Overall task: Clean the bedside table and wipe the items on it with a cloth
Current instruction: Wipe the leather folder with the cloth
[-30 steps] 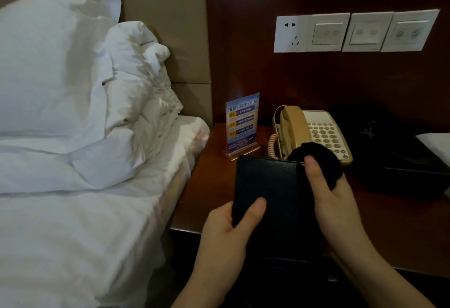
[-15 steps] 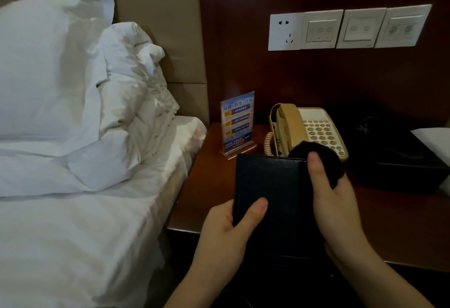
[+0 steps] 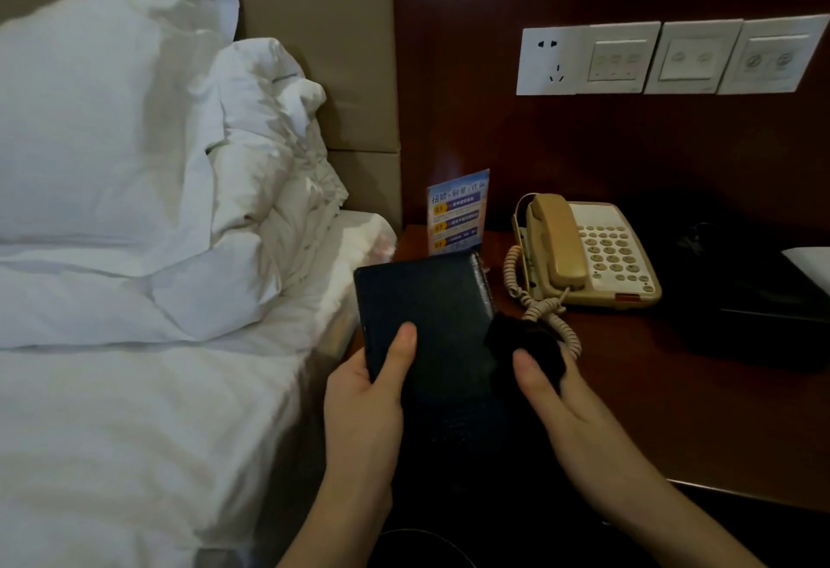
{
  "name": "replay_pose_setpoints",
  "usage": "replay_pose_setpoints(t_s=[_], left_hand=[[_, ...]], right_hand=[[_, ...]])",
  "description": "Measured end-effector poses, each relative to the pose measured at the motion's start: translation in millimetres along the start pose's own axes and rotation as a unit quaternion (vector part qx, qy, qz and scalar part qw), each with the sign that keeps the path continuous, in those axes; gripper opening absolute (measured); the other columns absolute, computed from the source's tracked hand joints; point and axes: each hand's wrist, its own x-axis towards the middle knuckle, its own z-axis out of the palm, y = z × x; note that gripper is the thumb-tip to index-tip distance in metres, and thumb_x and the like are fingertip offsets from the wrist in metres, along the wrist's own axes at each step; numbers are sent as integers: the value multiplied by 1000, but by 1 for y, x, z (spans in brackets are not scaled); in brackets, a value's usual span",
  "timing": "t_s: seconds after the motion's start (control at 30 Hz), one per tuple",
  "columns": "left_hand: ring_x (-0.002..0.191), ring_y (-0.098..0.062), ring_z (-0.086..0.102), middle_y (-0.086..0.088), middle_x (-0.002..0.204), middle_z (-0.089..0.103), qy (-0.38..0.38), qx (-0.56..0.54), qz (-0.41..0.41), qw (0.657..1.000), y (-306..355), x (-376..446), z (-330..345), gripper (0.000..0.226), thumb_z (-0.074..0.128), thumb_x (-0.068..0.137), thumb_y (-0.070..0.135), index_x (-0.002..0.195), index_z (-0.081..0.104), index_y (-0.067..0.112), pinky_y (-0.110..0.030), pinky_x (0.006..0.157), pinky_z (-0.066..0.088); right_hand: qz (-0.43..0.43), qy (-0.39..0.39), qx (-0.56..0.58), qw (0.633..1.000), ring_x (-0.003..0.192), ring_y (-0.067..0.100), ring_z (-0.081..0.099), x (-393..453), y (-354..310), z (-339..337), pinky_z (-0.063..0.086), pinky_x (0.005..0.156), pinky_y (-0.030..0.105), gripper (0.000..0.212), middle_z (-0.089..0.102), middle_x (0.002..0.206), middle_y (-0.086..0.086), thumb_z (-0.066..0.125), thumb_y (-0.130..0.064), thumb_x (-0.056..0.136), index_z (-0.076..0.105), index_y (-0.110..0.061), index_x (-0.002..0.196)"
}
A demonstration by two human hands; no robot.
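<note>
Left-hand fingers (image 3: 404,343) curled round the lower left edge of a flat black rectangular folder (image 3: 426,311), thumb pressed on its cover. Right-hand fingers (image 3: 532,372) bunched on a crumpled black cloth (image 3: 525,345), touching the folder's right edge. Folder held above the front corner of the dark reddish wooden worktop (image 3: 673,410), long axis running away from the body. Cloth to the right of the cover, so right hand (image 3: 566,406) nearer for wiping; probably a leftward sweep next. Beyond: beige corded telephone (image 3: 588,253), blue printed sign card (image 3: 458,212).

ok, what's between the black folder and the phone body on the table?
Head view: the phone's coiled cord lies between the black folder and the phone, with the black cloth in the right hand just below.
</note>
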Motion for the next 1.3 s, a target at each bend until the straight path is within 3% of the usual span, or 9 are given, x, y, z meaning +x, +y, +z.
replay_pose_setpoints(t_s=[0.13, 0.27, 0.47, 0.57, 0.67, 0.83, 0.93, 1.13, 1.3], left_hand=[[93, -22, 76, -2, 96, 80, 35, -21, 5, 999, 0, 0, -2, 26, 68, 93, 37, 103, 77, 15, -47, 92, 58], [91, -25, 77, -6, 95, 80, -19, -5, -6, 1000, -2, -4, 6, 25, 67, 93, 34, 99, 78, 12, -43, 85, 60], [90, -15, 76, 2, 95, 80, -105, 53, -9, 993, -5, -16, 18, 23, 65, 94, 34, 104, 76, 16, -28, 74, 61], [89, -19, 77, -2, 93, 80, -29, 15, -14, 999, -3, -9, 10, 23, 67, 94, 34, 100, 78, 15, -38, 82, 61], [91, -23, 77, -5, 95, 80, -9, -5, -4, 1000, 0, -6, 5, 24, 68, 94, 32, 102, 78, 11, -41, 85, 60], [79, -12, 76, -2, 87, 80, -179, 94, -9, 979, -1, -15, 8, 19, 66, 94, 24, 96, 78, 9, -20, 63, 55], [78, -7, 74, 2, 85, 79, -246, 134, -19, 960, -7, -22, 13, 16, 65, 95, 25, 92, 77, 14, -15, 63, 51], [79, -14, 76, -3, 87, 80, -160, 68, -24, 984, -4, -18, 14, 20, 66, 94, 27, 97, 77, 11, -19, 61, 55], [93, -21, 76, -3, 97, 80, -42, 30, -26, 998, 0, -13, 16, 18, 67, 94, 29, 99, 78, 16, -43, 89, 60]], right_hand=[[-18, -21, 18, 999, 93, -23, 56, -1, -1, -2, 45, 71, 6, 41, 58, 96, -48, 44, -65, 81, 40, -56, 121], [-38, 73, 84, 993, 89, -12, 63, -2, 0, 4, 46, 63, 6, 33, 66, 96, -33, 53, -56, 82, 52, -47, 114], [-39, 188, 131, 973, 109, 4, 59, 7, 0, -1, 51, 90, 32, 29, 62, 116, -19, 54, -61, 78, 53, -52, 105], [-20, 136, 112, 984, 93, -8, 63, 6, 3, 9, 48, 70, 11, 25, 64, 108, -23, 55, -56, 84, 53, -52, 108], [-6, 105, 119, 987, 89, -11, 64, 6, 8, 16, 48, 66, 11, 26, 68, 103, -22, 57, -51, 89, 56, -47, 114], [7, 213, 163, 963, 113, 16, 61, 11, 2, -4, 49, 99, 45, 49, 64, 122, -8, 56, -59, 83, 56, -36, 127], [-23, 275, 163, 947, 119, 16, 57, 14, -4, -23, 46, 103, 47, 55, 61, 126, -9, 55, -56, 89, 49, -34, 139], [-14, 188, 116, 975, 109, 7, 55, 9, 4, -10, 46, 91, 32, 57, 56, 114, -21, 51, -60, 81, 41, -42, 133], [-28, 144, 90, 985, 110, 7, 60, 8, 3, -3, 52, 87, 30, 50, 63, 116, -17, 59, -58, 76, 50, -46, 124]])
